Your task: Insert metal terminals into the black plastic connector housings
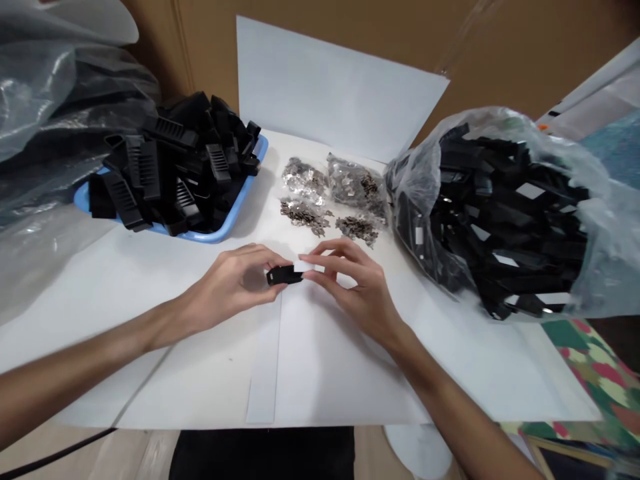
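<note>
Above the middle of the white tabletop, my left hand (235,283) pinches a small black plastic part (283,275) between thumb and fingers. A narrower strip of that part points right. My right hand (353,277) is closed in a loose pinch at this right end, its thumb touching the strip and its index finger just above. A pale patch shows between these fingertips; I cannot tell whether it is a thing or the table behind. Beyond the hands lie two loose piles of small metal pieces, a left pile (306,217) and a right pile (357,229).
A blue tray (223,230) heaped with ribbed black plastic parts (150,170) stands at the back left, beside clear plastic sheeting (40,133). Two clear bags (353,180) of metal pieces lie behind the piles. At right, a large open plastic bag (415,200) holds black parts (510,213).
</note>
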The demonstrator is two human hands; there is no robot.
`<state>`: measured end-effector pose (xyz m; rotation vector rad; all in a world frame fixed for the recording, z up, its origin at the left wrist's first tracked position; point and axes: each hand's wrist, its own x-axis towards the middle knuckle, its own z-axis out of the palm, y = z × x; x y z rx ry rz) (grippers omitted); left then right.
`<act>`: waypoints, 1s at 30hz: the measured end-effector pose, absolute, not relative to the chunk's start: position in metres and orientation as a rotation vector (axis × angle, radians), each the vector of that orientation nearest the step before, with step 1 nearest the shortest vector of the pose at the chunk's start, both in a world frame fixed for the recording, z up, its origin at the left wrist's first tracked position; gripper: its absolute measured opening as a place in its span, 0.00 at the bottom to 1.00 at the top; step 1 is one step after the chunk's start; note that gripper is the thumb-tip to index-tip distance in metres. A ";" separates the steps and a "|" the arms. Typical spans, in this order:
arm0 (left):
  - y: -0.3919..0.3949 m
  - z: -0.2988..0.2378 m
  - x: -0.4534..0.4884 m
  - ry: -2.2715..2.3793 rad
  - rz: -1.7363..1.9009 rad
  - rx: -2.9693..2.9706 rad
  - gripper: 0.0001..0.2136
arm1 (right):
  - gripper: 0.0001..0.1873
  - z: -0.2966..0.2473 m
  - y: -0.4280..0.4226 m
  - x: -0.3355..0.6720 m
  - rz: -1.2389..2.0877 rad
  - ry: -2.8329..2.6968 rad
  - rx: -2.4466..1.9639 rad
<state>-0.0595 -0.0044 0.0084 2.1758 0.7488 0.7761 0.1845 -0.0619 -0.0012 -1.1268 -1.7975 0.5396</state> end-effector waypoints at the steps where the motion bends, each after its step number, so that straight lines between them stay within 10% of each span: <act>1: -0.005 0.008 -0.059 0.743 0.753 2.147 0.09 | 0.12 -0.001 -0.061 0.185 0.610 -1.801 -1.112; 30: -0.011 -0.002 -0.058 0.754 0.686 2.394 0.21 | 0.17 0.016 -0.052 0.190 1.072 -1.645 -1.394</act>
